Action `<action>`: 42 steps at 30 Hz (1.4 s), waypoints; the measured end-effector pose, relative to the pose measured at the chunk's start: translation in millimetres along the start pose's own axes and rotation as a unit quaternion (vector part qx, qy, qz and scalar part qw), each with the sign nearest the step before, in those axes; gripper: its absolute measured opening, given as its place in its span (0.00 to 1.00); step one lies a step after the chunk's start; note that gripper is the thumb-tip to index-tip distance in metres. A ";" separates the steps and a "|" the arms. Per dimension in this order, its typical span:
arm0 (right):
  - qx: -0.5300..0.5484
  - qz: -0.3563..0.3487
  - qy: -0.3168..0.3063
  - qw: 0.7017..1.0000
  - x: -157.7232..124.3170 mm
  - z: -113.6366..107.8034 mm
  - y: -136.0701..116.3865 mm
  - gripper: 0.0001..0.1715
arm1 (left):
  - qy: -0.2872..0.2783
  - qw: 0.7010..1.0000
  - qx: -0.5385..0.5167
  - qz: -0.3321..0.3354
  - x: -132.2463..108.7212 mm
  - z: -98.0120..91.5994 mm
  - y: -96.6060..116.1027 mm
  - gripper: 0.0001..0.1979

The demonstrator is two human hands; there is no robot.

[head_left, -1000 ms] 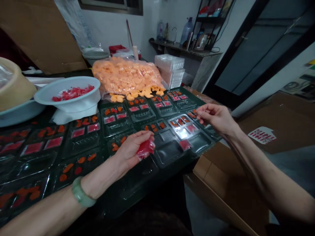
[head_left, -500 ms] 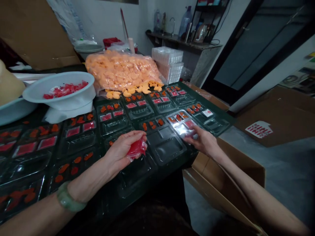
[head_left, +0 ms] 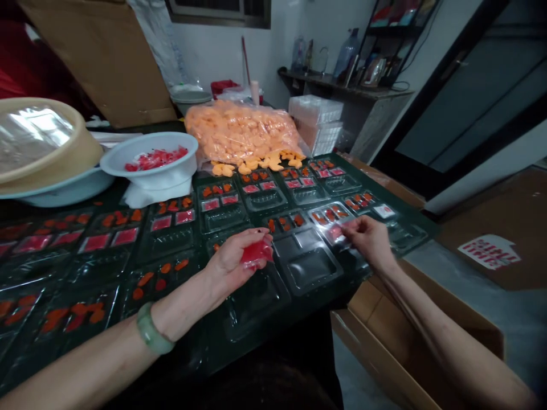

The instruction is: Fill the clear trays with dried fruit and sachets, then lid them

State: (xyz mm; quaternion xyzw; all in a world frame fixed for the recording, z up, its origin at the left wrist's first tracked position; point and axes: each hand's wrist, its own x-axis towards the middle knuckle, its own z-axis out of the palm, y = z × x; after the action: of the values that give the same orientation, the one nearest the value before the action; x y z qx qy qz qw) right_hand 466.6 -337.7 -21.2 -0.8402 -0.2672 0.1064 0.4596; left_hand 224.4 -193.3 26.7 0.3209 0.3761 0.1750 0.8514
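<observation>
**Fingers:** the left fingers (head_left: 258, 237) curl closed around a bunched red sachet (head_left: 256, 253), held against the palm. The right fingers (head_left: 354, 226) pinch almost shut on a small red sachet (head_left: 335, 232), just above a clear plastic tray (head_left: 307, 267).

**Left wrist:** a pale green bangle (head_left: 154, 329) sits around it.

**Trays:** rows of compartmented clear trays cover the dark tabletop (head_left: 115, 199). Most hold orange pieces and flat red sachets in their upper compartments, while the large lower wells look bare.

**Hands' position:** both hands are over the tray row nearest the open cardboard box (head_left: 376, 336), the left beside the orange pieces and the right at a shiny, glare-lit tray.

**Bowl:** a white bowl (head_left: 128, 149) of red sachets (head_left: 156, 159) stands on the tabletop, left of the trays.

**Bag:** a clear bag of orange pieces (head_left: 241, 134) lies behind the trays, with loose orange pieces (head_left: 256, 166) spilled at its front edge.

**Stack:** white trays (head_left: 316, 125) stand to the right of the bag.
</observation>
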 end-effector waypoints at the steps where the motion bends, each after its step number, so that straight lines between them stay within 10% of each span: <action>1: -0.086 -0.026 0.017 0.996 -0.1 3.2 2.6 0.11 | -0.005 1.000 -0.006 0.007 0.1 -3.0 0.9 0.06; 7: -0.372 -0.142 0.018 0.917 -11.9 5.6 1.7 0.08 | 0.004 0.999 -0.003 0.037 -7.8 -11.3 7.8 0.06; 12: -0.078 -0.195 -0.087 0.974 -45.0 21.3 -57.4 0.14 | -0.055 0.996 0.039 0.052 -20.0 -2.7 7.9 0.08; 16: 0.111 -0.184 -0.258 0.942 -73.0 44.7 -102.0 0.17 | -0.121 0.984 0.123 0.051 -26.0 0.7 1.1 0.16; 24: 0.140 -0.176 -0.372 0.900 -74.5 43.4 -101.9 0.13 | -0.135 0.964 0.225 0.049 -31.5 8.1 -8.9 0.18; 31: -0.048 -0.287 -0.201 0.935 -28.6 12.1 -79.3 0.11 | -0.106 0.984 0.145 -0.025 -28.8 7.6 -1.7 0.11; 42: -0.316 -0.500 -0.117 0.798 -24.1 28.0 -21.2 0.19 | -0.037 0.998 0.055 -0.016 -19.7 -5.9 4.2 0.04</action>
State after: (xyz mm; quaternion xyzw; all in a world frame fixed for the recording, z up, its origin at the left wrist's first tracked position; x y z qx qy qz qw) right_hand 427.1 -321.6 -20.8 -0.6696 -0.7206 -0.1313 0.1229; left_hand 206.8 -198.4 36.9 0.3676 0.3584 0.1283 0.8485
